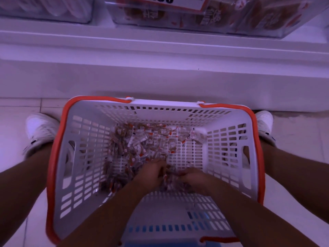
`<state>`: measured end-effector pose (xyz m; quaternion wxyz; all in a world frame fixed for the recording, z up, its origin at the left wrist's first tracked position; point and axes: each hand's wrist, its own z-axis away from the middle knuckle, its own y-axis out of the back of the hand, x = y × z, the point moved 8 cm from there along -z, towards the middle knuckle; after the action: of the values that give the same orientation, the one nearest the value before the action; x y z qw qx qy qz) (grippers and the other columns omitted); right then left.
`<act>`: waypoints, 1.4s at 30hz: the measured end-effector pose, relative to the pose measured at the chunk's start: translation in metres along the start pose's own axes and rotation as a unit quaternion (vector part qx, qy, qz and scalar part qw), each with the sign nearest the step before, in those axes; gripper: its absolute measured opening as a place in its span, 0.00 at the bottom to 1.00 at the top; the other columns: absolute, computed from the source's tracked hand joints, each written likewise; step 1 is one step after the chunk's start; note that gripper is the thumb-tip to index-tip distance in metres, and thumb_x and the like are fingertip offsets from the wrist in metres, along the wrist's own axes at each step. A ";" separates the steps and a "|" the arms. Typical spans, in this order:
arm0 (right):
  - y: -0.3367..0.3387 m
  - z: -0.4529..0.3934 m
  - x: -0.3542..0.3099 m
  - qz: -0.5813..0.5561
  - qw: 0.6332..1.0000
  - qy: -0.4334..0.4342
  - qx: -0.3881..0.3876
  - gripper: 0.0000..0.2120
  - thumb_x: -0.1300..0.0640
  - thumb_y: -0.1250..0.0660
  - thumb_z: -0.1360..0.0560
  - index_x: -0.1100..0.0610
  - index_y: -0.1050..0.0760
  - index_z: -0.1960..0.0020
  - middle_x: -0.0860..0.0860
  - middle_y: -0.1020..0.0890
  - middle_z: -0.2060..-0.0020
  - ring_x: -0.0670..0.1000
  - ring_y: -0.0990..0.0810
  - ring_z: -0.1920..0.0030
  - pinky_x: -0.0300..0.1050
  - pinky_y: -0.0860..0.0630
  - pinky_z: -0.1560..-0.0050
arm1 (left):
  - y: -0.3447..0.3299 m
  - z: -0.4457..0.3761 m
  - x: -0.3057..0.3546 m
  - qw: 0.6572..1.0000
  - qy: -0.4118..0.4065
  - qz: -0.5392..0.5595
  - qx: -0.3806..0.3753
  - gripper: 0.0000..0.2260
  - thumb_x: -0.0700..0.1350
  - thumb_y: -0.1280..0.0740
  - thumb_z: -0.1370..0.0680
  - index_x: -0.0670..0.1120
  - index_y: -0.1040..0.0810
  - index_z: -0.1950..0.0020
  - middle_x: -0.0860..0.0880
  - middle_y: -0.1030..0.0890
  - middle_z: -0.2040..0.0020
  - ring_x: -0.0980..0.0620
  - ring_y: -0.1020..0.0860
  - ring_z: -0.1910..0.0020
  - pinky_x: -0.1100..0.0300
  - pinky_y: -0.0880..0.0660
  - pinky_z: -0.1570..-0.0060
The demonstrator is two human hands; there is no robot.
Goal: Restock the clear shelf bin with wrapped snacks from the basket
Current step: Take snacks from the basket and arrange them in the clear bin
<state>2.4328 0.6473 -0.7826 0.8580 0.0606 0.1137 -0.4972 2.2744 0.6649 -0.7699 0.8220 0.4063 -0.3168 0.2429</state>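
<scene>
Fingers (161, 164) seemingly among basket's wrapped snacks (142, 145).

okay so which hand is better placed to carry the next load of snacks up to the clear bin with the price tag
Right, marginally. Both hands, left hand and right hand, are gathering wrapped snacks in the basket, but the clear bin sits up and rightward.

The basket (92, 120) is open on top; its slotted walls fence all four sides. Wrapped snacks (142, 145) crowd the far-left floor, the right floor bare. The shelf (160, 50) ledge juts out beyond the far rim.
</scene>
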 end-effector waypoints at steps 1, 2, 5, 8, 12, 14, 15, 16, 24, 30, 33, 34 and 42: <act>-0.007 -0.001 -0.002 0.063 0.998 0.017 -0.008 0.10 0.66 0.30 0.26 0.65 0.18 0.44 0.61 0.17 0.54 0.52 0.19 0.60 0.45 0.21 0.60 | -0.002 0.000 -0.004 1.000 0.020 0.016 -0.001 0.05 0.40 0.32 0.34 0.45 0.23 0.59 0.46 0.21 0.57 0.44 0.22 0.55 0.56 0.27 0.57; -0.012 -0.003 -0.006 0.160 0.986 0.043 -0.018 0.12 0.63 0.29 0.26 0.62 0.18 0.43 0.59 0.16 0.52 0.53 0.18 0.56 0.45 0.21 0.54 | -0.004 0.001 -0.008 0.999 0.038 0.026 0.000 0.05 0.40 0.32 0.33 0.45 0.23 0.58 0.46 0.20 0.57 0.45 0.22 0.54 0.55 0.26 0.56; -0.027 -0.001 -0.010 0.338 0.934 0.097 -0.071 0.18 0.56 0.27 0.28 0.52 0.20 0.38 0.48 0.17 0.47 0.47 0.19 0.47 0.38 0.23 0.46 | -0.009 0.004 -0.024 0.993 0.108 0.040 -0.033 0.08 0.43 0.29 0.29 0.54 0.24 0.53 0.51 0.19 0.53 0.53 0.22 0.53 0.66 0.27 0.57; -0.031 0.002 -0.009 0.335 0.932 0.119 -0.071 0.20 0.55 0.27 0.29 0.50 0.22 0.37 0.41 0.20 0.49 0.40 0.23 0.49 0.34 0.27 0.48 | -0.013 0.002 -0.031 0.977 0.165 0.124 -0.060 0.06 0.51 0.29 0.28 0.57 0.24 0.55 0.55 0.18 0.56 0.60 0.21 0.59 0.65 0.24 0.57; -0.033 0.002 -0.005 0.367 0.919 0.115 -0.080 0.14 0.54 0.27 0.31 0.54 0.20 0.46 0.53 0.18 0.54 0.39 0.20 0.55 0.34 0.27 0.52 | -0.022 -0.003 -0.016 0.987 0.084 0.080 -0.112 0.25 0.57 0.26 0.32 0.51 0.27 0.39 0.50 0.18 0.48 0.51 0.19 0.50 0.54 0.22 0.49; -0.029 0.000 -0.004 0.397 0.908 0.119 -0.060 0.17 0.55 0.25 0.30 0.59 0.19 0.43 0.58 0.16 0.49 0.51 0.17 0.48 0.40 0.24 0.46 | -0.033 -0.005 -0.007 0.991 0.042 0.020 -0.128 0.31 0.55 0.25 0.29 0.46 0.30 0.31 0.47 0.18 0.41 0.47 0.20 0.43 0.55 0.24 0.45; -0.027 0.000 -0.003 0.409 0.902 0.122 -0.058 0.18 0.55 0.25 0.29 0.59 0.20 0.41 0.58 0.16 0.47 0.54 0.18 0.46 0.42 0.24 0.45 | -0.037 -0.006 -0.007 0.991 0.053 0.018 -0.120 0.28 0.52 0.26 0.28 0.46 0.29 0.31 0.46 0.18 0.40 0.46 0.20 0.42 0.57 0.25 0.44; -0.026 0.000 -0.003 0.416 0.899 0.122 -0.059 0.17 0.55 0.26 0.29 0.60 0.19 0.41 0.59 0.16 0.47 0.54 0.18 0.47 0.42 0.25 0.46 | -0.039 -0.007 -0.008 0.990 0.070 0.033 -0.114 0.23 0.48 0.27 0.27 0.46 0.25 0.33 0.46 0.18 0.41 0.46 0.20 0.42 0.58 0.25 0.43; -0.027 0.002 -0.002 0.407 0.907 0.104 -0.037 0.22 0.50 0.26 0.31 0.53 0.23 0.38 0.52 0.18 0.44 0.52 0.21 0.42 0.43 0.25 0.41 | -0.010 -0.007 -0.043 0.974 0.127 0.176 -0.067 0.10 0.31 0.30 0.25 0.33 0.21 0.45 0.34 0.19 0.45 0.37 0.20 0.43 0.47 0.24 0.40; -0.059 0.004 -0.018 0.409 0.886 0.197 -0.092 0.26 0.59 0.26 0.31 0.54 0.23 0.33 0.53 0.19 0.40 0.51 0.21 0.40 0.40 0.26 0.40 | 0.004 0.000 -0.047 0.983 0.099 0.125 -0.095 0.11 0.43 0.25 0.26 0.40 0.21 0.47 0.41 0.16 0.50 0.44 0.18 0.49 0.54 0.23 0.46; -0.060 0.000 -0.015 0.408 0.886 0.194 -0.102 0.24 0.61 0.24 0.31 0.57 0.21 0.36 0.57 0.17 0.42 0.46 0.23 0.47 0.32 0.30 0.48 | -0.009 0.004 -0.033 0.978 0.054 0.034 -0.199 0.15 0.51 0.29 0.27 0.45 0.17 0.45 0.44 0.15 0.48 0.46 0.18 0.48 0.52 0.23 0.44; -0.058 -0.001 -0.013 0.407 0.888 0.182 -0.109 0.24 0.62 0.23 0.32 0.58 0.21 0.36 0.58 0.17 0.43 0.45 0.24 0.48 0.32 0.31 0.49 | -0.014 0.007 -0.030 0.973 0.047 0.005 -0.227 0.16 0.54 0.31 0.28 0.47 0.17 0.45 0.46 0.15 0.48 0.47 0.17 0.49 0.51 0.22 0.45; -0.059 0.001 0.004 0.434 0.881 0.150 -0.116 0.26 0.55 0.23 0.36 0.56 0.20 0.38 0.55 0.16 0.47 0.47 0.21 0.50 0.37 0.26 0.50 | -0.016 0.007 -0.028 0.982 0.082 0.010 -0.168 0.11 0.50 0.31 0.24 0.44 0.17 0.48 0.43 0.15 0.50 0.45 0.18 0.50 0.53 0.22 0.47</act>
<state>2.3838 0.6146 -0.7818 0.9614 0.0773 0.2605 -0.0437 2.2639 0.6460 -0.7948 0.8992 0.2382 -0.2885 0.2268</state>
